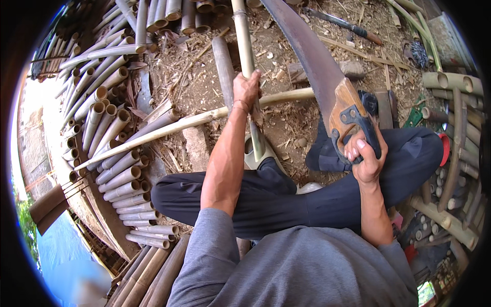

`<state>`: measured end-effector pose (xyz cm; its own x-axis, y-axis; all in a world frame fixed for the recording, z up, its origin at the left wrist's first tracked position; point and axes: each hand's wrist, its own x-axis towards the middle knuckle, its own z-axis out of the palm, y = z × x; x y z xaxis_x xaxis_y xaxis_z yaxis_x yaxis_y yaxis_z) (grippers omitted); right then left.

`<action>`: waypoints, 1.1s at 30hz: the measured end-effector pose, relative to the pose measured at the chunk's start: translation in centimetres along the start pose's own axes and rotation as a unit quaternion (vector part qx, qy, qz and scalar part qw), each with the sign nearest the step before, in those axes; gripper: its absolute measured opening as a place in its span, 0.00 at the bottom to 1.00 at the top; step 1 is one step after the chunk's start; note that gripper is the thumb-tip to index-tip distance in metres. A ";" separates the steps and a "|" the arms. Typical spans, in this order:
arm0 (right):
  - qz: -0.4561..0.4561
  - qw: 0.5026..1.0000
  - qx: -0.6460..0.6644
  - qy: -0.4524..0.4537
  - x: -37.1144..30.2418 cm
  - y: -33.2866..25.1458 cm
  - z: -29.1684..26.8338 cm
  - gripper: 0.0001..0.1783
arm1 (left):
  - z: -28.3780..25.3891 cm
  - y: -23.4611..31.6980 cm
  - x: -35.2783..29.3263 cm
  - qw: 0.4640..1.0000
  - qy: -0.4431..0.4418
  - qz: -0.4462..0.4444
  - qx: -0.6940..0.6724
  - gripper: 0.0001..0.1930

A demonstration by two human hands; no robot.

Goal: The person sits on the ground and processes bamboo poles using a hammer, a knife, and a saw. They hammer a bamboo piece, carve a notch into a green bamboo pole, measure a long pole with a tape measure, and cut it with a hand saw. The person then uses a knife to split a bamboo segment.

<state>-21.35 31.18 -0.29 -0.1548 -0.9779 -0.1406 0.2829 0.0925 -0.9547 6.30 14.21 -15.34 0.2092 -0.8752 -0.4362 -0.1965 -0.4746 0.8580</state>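
Clasping a pole at twelve o'clock is the left hand. At three, the right hand grips a saw.

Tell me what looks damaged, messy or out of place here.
The saw in the right hand has a brown, stained-looking blade, perhaps rust. Pale shavings litter the ground, and a long-bladed tool lies loose among them. Nothing else clearly stands out.
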 end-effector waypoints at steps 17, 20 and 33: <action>0.001 1.000 -0.002 0.022 0.1 0.8 -0.8 0.31 | -0.7 0.2 0.1 0.989 -0.083 -0.024 -0.119 0.21; 0.004 1.000 -0.008 0.021 0.1 1.0 -1.0 0.31 | -0.8 0.3 0.0 0.987 -0.089 -0.036 -0.126 0.21; 0.007 1.000 -0.012 0.012 0.2 0.8 -0.3 0.31 | -0.7 -0.2 0.3 0.995 -0.039 0.001 -0.090 0.29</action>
<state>-21.40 31.08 -1.17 -0.1740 -0.9717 -0.1599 0.2622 0.1108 -0.9586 7.04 14.09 -15.44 0.1335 -0.8844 -0.4473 -0.0209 -0.4537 0.8909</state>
